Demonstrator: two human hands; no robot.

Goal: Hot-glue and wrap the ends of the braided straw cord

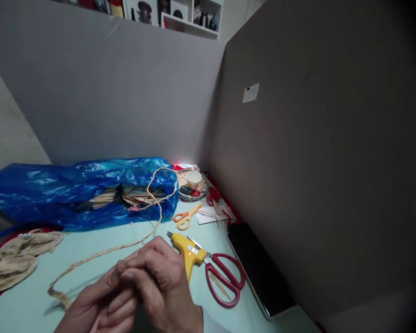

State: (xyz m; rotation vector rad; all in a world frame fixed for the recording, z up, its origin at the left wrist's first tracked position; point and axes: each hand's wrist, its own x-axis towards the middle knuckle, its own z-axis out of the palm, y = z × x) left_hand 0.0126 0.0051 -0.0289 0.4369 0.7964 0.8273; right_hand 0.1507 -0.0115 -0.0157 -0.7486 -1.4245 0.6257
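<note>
My left hand (pixel 97 303) and my right hand (pixel 162 282) meet at the bottom middle, fingers curled and pressed together. What they pinch is hidden between the fingers. A braided straw cord (pixel 104 253) runs from just left of my hands across the pale green table (pixel 100 240) and loops up to a blue plastic bag (pixel 69 189). A yellow glue gun (pixel 189 252) lies just right of my right hand, touching red-handled scissors (pixel 225 280).
Coiled straw rope (pixel 17 256) lies at the left edge. Orange scissors (pixel 185 217), a woven tray (pixel 183 178) with a white cup (pixel 194 179), and a dark tablet (pixel 260 270) sit to the right. Grey partition walls (pixel 298 162) close in the back and right.
</note>
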